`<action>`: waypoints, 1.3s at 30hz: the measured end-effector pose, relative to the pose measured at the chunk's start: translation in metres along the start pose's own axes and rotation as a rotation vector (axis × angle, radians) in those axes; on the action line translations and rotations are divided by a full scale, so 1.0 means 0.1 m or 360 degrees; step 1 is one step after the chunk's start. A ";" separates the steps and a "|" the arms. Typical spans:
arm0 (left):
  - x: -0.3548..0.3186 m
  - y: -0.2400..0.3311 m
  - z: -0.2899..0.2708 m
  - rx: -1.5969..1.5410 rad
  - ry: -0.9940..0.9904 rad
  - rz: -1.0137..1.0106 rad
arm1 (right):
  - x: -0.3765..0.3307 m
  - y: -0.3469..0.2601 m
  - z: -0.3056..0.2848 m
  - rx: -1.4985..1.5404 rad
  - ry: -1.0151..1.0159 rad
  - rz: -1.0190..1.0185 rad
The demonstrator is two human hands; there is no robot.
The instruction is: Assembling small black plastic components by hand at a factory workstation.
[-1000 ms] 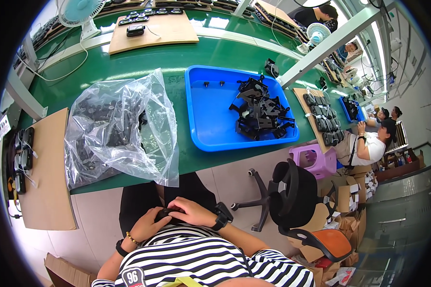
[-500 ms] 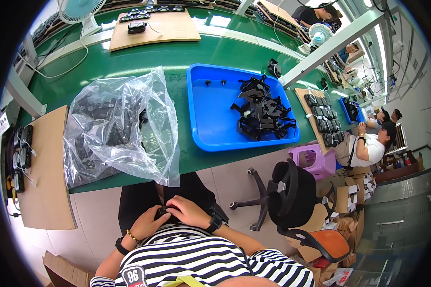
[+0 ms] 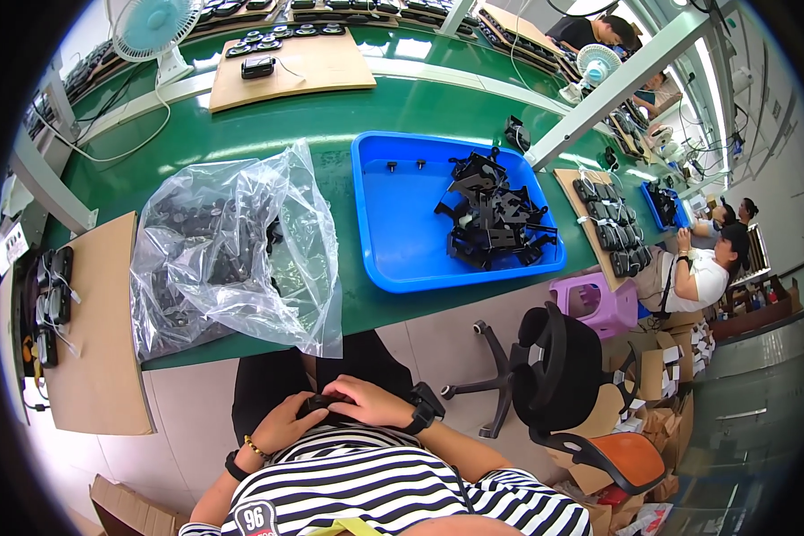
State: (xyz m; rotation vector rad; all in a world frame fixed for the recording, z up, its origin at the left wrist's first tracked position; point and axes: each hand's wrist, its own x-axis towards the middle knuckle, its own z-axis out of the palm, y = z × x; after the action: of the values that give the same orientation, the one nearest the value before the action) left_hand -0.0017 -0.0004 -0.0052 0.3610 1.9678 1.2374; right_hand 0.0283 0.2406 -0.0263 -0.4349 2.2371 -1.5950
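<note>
Both my hands meet low over my lap, closed round a small black part (image 3: 321,402) that the fingers mostly cover; its exact kind cannot be made out. My left hand (image 3: 286,422) grips it from the left, and my right hand (image 3: 370,402) pinches it from the right. On the green table (image 3: 312,121) ahead lies a clear plastic bag (image 3: 232,259) of black parts. To its right sits a blue tray (image 3: 393,214) with a heap of black plastic brackets (image 3: 495,214) and two small black pieces at its far left.
Cardboard boards (image 3: 98,330) with black devices flank me at the left and right. A white fan (image 3: 156,40) stands at the back left. An office chair (image 3: 554,375), a purple stool (image 3: 594,304) and boxes are on the right. Co-workers sit farther along.
The whole view has shifted slightly, so the table and bag appear a little lower and to the right. My hands stay together on the black part, with the fingers slightly changed in position.
</note>
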 end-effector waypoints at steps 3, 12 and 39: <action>-0.02 0.12 -0.05 -0.0043 -0.0119 -0.0272 | 0.06 -0.01 0.18 -0.0131 0.0121 0.0061; 0.02 -0.12 0.04 -0.0035 -0.0010 0.0028 | 0.05 0.00 0.12 -0.0077 0.0110 0.0076; -0.04 -0.01 0.02 0.0237 0.0054 -0.0002 | 0.04 -0.07 0.10 -0.0018 0.0100 0.0103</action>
State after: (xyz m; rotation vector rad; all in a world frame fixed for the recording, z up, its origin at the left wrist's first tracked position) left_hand 0.0024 -0.0021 -0.0046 0.4154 2.0949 1.1056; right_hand 0.0297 0.2284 -0.0227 -0.3161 2.2835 -1.5848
